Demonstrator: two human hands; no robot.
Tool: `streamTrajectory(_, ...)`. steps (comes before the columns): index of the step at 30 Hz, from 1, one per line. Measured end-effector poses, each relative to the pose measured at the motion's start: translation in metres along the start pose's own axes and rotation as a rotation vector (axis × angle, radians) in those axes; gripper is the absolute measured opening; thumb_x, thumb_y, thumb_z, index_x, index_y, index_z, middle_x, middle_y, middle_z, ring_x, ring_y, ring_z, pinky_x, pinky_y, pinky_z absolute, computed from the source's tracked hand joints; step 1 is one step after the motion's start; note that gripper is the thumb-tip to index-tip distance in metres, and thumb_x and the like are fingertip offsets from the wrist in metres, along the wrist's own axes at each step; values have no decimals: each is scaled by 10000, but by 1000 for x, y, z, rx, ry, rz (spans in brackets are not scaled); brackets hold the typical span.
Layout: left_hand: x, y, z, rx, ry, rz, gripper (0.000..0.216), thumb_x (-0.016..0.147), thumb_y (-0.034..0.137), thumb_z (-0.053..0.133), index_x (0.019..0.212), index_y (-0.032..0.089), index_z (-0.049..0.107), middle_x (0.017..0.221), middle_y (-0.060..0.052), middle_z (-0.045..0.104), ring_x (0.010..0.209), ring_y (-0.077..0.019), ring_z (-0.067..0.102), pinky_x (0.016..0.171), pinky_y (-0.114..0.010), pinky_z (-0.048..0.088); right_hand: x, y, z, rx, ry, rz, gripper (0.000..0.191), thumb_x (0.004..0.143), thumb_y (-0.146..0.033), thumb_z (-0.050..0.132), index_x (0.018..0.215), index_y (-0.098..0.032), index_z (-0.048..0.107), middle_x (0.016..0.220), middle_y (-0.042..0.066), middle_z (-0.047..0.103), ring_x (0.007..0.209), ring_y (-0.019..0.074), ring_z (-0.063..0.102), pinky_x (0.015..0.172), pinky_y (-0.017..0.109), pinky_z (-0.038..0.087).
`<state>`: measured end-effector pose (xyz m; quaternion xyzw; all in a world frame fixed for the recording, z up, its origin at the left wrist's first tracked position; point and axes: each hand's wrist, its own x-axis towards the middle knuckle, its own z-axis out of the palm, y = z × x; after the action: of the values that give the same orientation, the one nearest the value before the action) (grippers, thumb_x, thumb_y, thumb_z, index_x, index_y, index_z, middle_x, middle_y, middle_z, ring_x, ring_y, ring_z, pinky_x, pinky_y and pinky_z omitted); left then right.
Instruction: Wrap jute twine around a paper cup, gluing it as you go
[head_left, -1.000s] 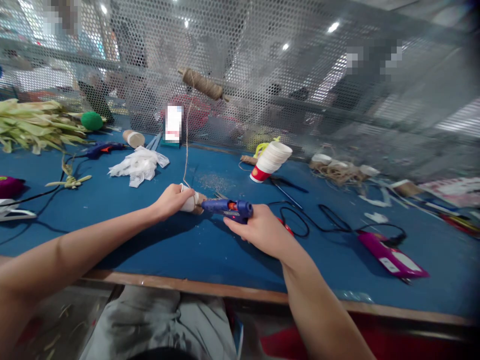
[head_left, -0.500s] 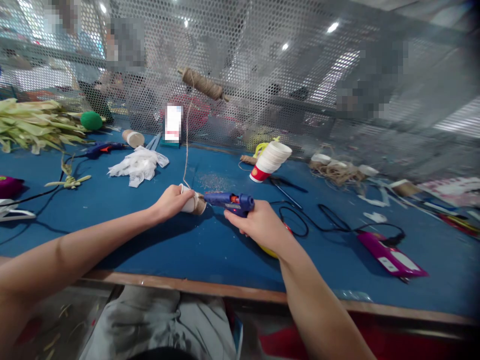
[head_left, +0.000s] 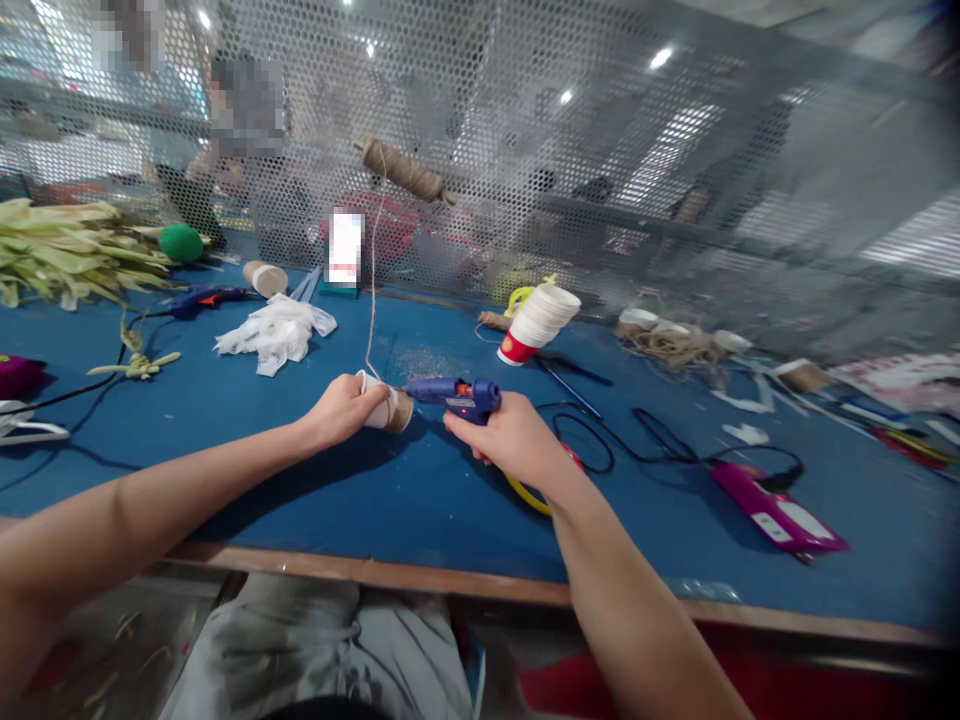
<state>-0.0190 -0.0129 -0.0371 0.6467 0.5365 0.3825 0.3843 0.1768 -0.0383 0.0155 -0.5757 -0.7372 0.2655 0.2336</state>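
Observation:
My left hand [head_left: 343, 408] is closed around a white paper cup [head_left: 377, 411] lying on its side in the air, its far end wrapped in brown twine. From the cup a strand of twine [head_left: 371, 300] runs up to a twine spool [head_left: 403, 170] on the mesh panel. My right hand [head_left: 512, 436] grips a blue hot glue gun [head_left: 457, 395], a finger hidden around its handle. The gun's nozzle points left and meets or nearly meets the twine-wrapped part of the cup; whether it touches I cannot tell.
A stack of paper cups [head_left: 538, 325] leans behind the gun. Black cable, yellow-handled tool [head_left: 534, 497] and a purple pouch [head_left: 780, 508] lie right. White crumpled plastic [head_left: 276, 333], another glue gun [head_left: 204, 299], a green ball [head_left: 181, 243] and pale husks [head_left: 67, 250] sit left.
The glue gun and my right hand have shifted slightly left and up. The cup stays in my left hand, almost in the same place.

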Motion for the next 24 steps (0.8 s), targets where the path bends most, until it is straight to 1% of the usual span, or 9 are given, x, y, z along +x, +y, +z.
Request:
streamTrajectory(5,0,0,0,-25,6,-8,347,687,377,430,636,89,617,503,-4,507,496,-115,428,482,-229,331,-1,0,-1,1,-4,9,257,680,-339,546,503,-163,484,385,-5,498,354,94,470,408,210,386)
streamTrajectory(10,1,-1,1,-42,10,-8,338,687,366,435,636,87,618,523,-9,532,507,-118,448,493,-228,346,-6,-1,-4,6,-31,35,232,689,-349,541,561,-155,543,387,-7,499,350,96,465,407,215,388)
streamTrajectory(16,0,-2,0,-36,16,3,345,688,370,436,645,81,620,512,-6,519,498,-114,438,473,-224,335,-1,-1,-1,7,-8,15,267,676,-333,557,483,-164,481,383,4,502,362,100,478,411,216,392)
streamTrajectory(21,0,-2,0,-40,10,8,344,691,372,438,642,84,618,519,-9,525,506,-116,447,483,-224,343,-3,0,-3,30,-38,54,230,683,-348,553,568,-149,550,387,-4,496,349,98,464,391,216,386)
streamTrajectory(24,0,-1,0,-52,6,4,336,688,367,442,638,85,617,529,-15,536,516,-120,457,496,-228,354,-4,-2,-5,35,-54,65,229,688,-353,548,594,-144,563,389,-9,491,347,94,458,388,213,387)
